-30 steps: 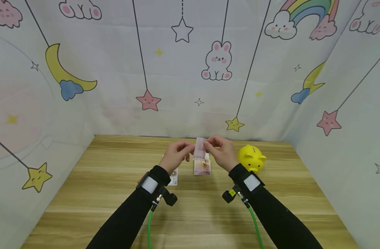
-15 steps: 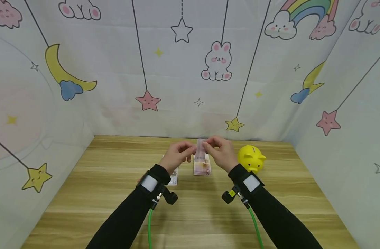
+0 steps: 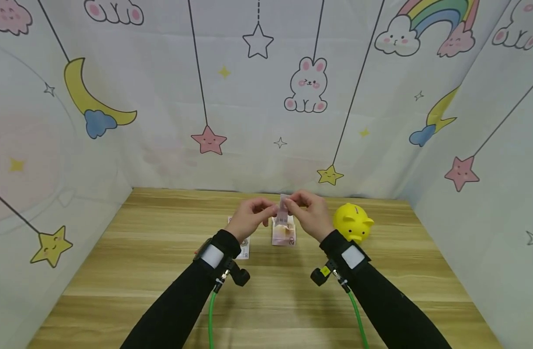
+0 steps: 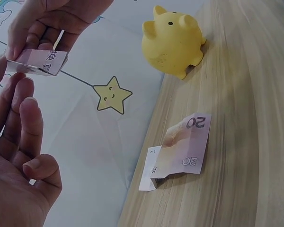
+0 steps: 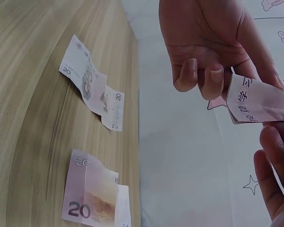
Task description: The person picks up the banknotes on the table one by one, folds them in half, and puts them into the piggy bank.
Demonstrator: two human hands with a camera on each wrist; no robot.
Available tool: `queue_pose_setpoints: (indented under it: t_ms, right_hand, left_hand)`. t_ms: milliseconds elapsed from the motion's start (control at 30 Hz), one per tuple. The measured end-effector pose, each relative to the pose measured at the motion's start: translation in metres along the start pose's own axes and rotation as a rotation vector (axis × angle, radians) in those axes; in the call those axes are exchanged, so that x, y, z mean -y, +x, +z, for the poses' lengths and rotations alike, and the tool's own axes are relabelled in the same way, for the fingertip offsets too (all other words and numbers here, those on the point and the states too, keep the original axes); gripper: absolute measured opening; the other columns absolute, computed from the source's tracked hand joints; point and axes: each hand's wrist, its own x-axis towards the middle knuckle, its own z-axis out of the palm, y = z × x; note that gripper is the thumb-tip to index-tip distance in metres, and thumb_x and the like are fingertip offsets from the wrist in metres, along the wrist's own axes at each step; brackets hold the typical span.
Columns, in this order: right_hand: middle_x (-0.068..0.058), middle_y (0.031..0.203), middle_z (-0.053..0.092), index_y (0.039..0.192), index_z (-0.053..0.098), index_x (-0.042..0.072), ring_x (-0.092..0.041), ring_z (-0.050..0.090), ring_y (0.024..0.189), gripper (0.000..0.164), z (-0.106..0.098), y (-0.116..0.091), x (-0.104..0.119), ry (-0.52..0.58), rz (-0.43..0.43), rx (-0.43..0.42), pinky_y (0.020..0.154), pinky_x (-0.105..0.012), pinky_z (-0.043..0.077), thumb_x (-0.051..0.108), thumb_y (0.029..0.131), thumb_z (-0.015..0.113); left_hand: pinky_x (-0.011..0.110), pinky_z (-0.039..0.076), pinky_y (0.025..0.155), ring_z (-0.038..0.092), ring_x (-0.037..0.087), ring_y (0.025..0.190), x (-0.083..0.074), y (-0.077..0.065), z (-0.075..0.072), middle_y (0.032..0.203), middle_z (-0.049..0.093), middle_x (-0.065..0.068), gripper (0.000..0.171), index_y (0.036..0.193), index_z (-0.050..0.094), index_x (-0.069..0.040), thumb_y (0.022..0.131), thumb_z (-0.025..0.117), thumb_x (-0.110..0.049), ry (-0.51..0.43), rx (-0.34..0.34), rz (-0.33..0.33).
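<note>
Between both hands, above the table, is a folded purple banknote (image 3: 282, 213). My left hand (image 3: 254, 216) pinches its left side with thumb and fingers. On the opposite side, the right hand (image 3: 311, 213) pinches the same note near its upper part. In the right wrist view the held banknote (image 5: 258, 100) shows printed characters and looks doubled over. Below it on the wood lies a creased 20 banknote (image 3: 284, 236), its purple face up. Another 20 banknote (image 5: 92, 85), wavy from creasing, lies farther left, partly hidden by the left hand in the head view.
A yellow piggy bank (image 3: 352, 222) with a slot on its back stands just right of the right hand. The wooden table (image 3: 275, 300) meets printed cloth walls (image 3: 266, 165) at its back and sides. Green cables (image 3: 357, 310) run from both wrist cameras.
The held banknote looks narrower than a second ago, folding over between the fingers. My left fingertips have shifted slightly right, closer to the right hand, which stays nearly in place.
</note>
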Motion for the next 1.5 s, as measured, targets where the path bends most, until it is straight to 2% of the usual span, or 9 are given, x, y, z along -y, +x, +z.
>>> queue_pose_setpoints:
  t_ms: [367,833,1033,1167,1367,1500]
  right_hand:
    - [-0.008,0.089,0.075,0.100,0.075,0.004,-0.022,0.071,0.082,0.014,0.0018,-0.0004,0.0040,0.091,0.026,0.024,0.078,-0.028,0.060,0.016,0.106,0.070]
    - [-0.009,0.088,0.075,0.099,0.074,0.002,-0.022,0.070,0.081,0.012,0.0017,0.0003,0.0045,0.092,-0.005,0.035,0.079,-0.028,0.058,0.010,0.106,0.067]
    - [-0.009,0.090,0.075,0.102,0.075,0.002,-0.028,0.070,0.085,0.013,0.0017,0.0008,0.0051,0.097,-0.018,0.057,0.083,-0.030,0.058,0.012,0.107,0.067]
    - [-0.009,0.092,0.076,0.103,0.075,0.003,-0.026,0.071,0.086,0.014,0.0015,0.0011,0.0051,0.084,-0.031,0.069,0.084,-0.032,0.058,0.013,0.107,0.067]
    - [-0.008,0.091,0.075,0.104,0.075,0.004,-0.023,0.070,0.086,0.019,0.0006,0.0006,0.0063,0.059,-0.038,0.075,0.086,-0.038,0.058,0.018,0.110,0.063]
    - [-0.008,0.092,0.075,0.104,0.075,0.004,-0.024,0.070,0.087,0.021,0.0010,0.0001,0.0064,0.048,-0.034,0.077,0.087,-0.040,0.059,0.020,0.111,0.062]
  left_hand:
    - [0.030,0.045,0.070,0.059,0.019,0.075,0.0005,0.0011,0.0022,0.097,0.069,0.004,0.021,0.112,0.076,-0.005,0.106,0.071,-0.024,0.019,-0.006,-0.014]
    - [0.031,0.046,0.070,0.058,0.018,0.074,-0.0020,0.0009,0.0023,0.092,0.068,0.000,0.021,0.107,0.077,-0.005,0.105,0.073,-0.026,0.020,-0.018,-0.012]
    - [0.032,0.045,0.070,0.057,0.018,0.074,-0.0009,0.0018,-0.0007,0.093,0.068,0.003,0.024,0.109,0.076,-0.003,0.105,0.072,-0.027,0.037,-0.023,-0.016]
    - [0.031,0.044,0.070,0.057,0.018,0.075,-0.0009,0.0016,-0.0016,0.096,0.070,0.008,0.024,0.110,0.076,-0.003,0.105,0.072,-0.026,0.032,-0.028,-0.024]
    - [0.030,0.044,0.068,0.056,0.018,0.073,-0.0008,0.0016,-0.0018,0.092,0.068,0.003,0.022,0.106,0.077,-0.005,0.105,0.073,-0.026,0.024,-0.039,-0.031]
    - [0.030,0.042,0.067,0.055,0.019,0.073,-0.0020,0.0010,-0.0016,0.094,0.069,0.013,0.022,0.105,0.077,-0.007,0.104,0.074,-0.029,0.033,-0.054,-0.042]
